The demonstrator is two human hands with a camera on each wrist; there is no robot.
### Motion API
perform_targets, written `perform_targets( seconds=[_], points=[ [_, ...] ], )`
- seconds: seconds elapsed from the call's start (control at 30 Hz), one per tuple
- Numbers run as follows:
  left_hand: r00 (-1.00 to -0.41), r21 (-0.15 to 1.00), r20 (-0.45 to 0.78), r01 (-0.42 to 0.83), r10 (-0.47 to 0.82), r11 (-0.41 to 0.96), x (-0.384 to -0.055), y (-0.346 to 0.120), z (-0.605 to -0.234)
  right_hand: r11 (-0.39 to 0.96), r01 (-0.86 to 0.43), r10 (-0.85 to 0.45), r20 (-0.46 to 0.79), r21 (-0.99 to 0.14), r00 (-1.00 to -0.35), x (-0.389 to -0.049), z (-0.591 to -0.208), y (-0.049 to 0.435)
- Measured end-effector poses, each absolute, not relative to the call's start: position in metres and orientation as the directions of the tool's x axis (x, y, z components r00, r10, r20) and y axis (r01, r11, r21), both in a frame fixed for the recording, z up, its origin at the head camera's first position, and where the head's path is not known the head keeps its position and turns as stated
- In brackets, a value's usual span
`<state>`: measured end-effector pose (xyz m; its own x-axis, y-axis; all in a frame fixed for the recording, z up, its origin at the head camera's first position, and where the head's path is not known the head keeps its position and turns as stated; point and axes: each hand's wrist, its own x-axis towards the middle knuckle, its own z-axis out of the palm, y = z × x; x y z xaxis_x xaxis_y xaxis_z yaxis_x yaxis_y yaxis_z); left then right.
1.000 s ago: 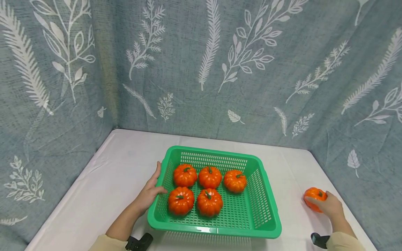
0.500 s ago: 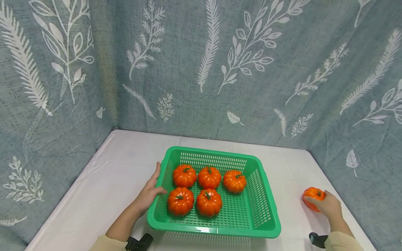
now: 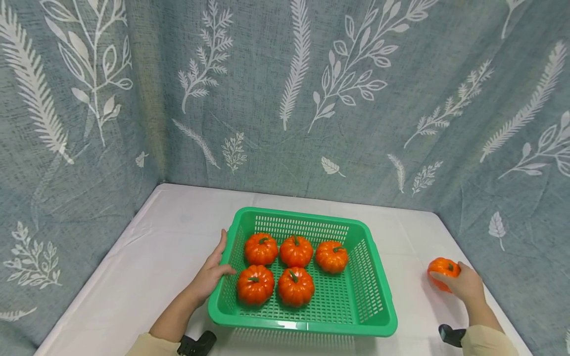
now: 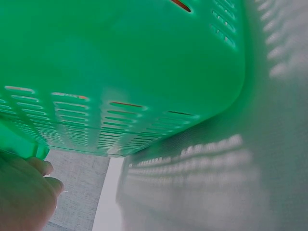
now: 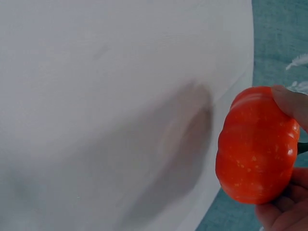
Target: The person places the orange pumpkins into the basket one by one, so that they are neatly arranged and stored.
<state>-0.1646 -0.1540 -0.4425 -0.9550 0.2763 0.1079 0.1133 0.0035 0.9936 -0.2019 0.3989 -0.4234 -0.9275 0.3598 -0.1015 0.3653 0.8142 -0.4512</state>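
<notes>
On the right, my right hand (image 3: 468, 285) grips a small orange toy pumpkin (image 3: 442, 273) with a green stem, thumb on one side and fingers on the other. In the right wrist view this pumpkin (image 5: 257, 147) hangs above the white cloth, its shadow apart from it. My left hand (image 3: 209, 277) holds the left rim of a green plastic basket (image 3: 347, 330), thumb over the edge. Several similar pumpkins (image 3: 296, 287) sit inside the basket in two rows. The left wrist view shows the slotted basket wall (image 4: 120, 57) close up, with part of the left hand (image 4: 26, 192) beside it.
A white cloth (image 3: 187, 212) covers the table. Grey-green curtains (image 3: 258, 158) with white leaf prints stand behind it and along both sides. The right curtain (image 3: 525, 267) is close to the right hand. Inside the basket, bare floor (image 3: 336, 301) shows at the front right.
My right hand has raised the pumpkin from the table, moving it slightly up and away in the head view. The left hand and basket stay in place.
</notes>
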Motion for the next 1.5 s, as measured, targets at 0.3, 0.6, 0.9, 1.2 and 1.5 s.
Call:
perform_targets(
  seconds=[0.3, 0.6, 0.9, 1.2, 1.5],
  points=[
    [-0.957, 0.992, 0.109, 0.122, 0.267, 0.031, -0.166, -0.155, -0.444, 0.859, 0.261, 0.268, -0.047, -0.442, -0.962, -0.209, -0.401, 0.386],
    [-0.957, 0.993, 0.103, 0.115, 0.271, 0.027, -0.166, -0.155, -0.444, 0.889, 0.164, 0.181, -0.002, -0.427, -0.984, -0.217, -0.376, 0.356],
    [-0.958, 0.993, 0.099, 0.111, 0.268, 0.028, -0.165, -0.154, -0.445, 0.893, 0.001, 0.033, 0.064, -0.45, -0.997, -0.221, -0.35, 0.316],
    [-0.959, 0.993, 0.105, 0.118, 0.265, 0.03, -0.165, -0.155, -0.445, 0.877, -0.202, -0.135, 0.18, -0.435, -0.974, -0.215, -0.33, 0.275],
    [-0.957, 0.99, 0.12, 0.136, 0.263, 0.043, -0.165, -0.154, -0.444, 0.844, -0.291, -0.237, 0.174, -0.45, -0.956, -0.206, -0.326, 0.244]
  ],
)
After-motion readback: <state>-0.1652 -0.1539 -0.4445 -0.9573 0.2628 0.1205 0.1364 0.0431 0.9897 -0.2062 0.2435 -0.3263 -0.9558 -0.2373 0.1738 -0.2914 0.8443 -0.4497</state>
